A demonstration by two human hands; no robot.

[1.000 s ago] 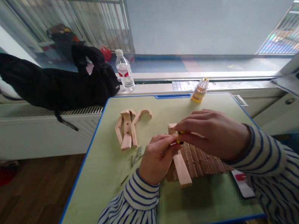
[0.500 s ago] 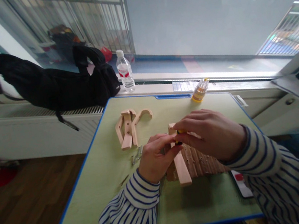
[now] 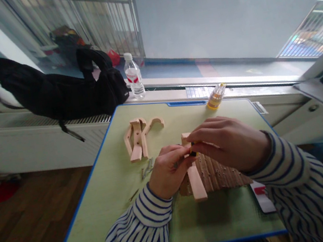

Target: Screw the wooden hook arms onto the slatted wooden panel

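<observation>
A stubby black-and-yellow screwdriver [image 3: 192, 151] is mostly covered by my fingers. My right hand [image 3: 227, 141] pinches it from above with thumb and fingertips. My left hand [image 3: 170, 171] is closed in a pinch at its other side; the tip and any screw there are hidden. Beneath both hands lies a pale wooden piece [image 3: 197, 185], its far end showing past my fingers. It rests across a brown ridged block with small holes [image 3: 220, 173]. Left of my left hand, several metal screws [image 3: 147, 168] lie on the green table [image 3: 96, 214].
Several curved wooden pieces [image 3: 136, 139] stand together at the table's back left. A glue-like yellow bottle [image 3: 217, 96] is at the back edge. On the sill are a water bottle [image 3: 134, 78] and a black bag [image 3: 64, 94]. A white-and-red flat object [image 3: 262, 197] lies under my right forearm.
My right wrist and forearm have shifted slightly to the right while the fingertips stay on the screwdriver. My left hand and the wooden piece stay almost in place.
</observation>
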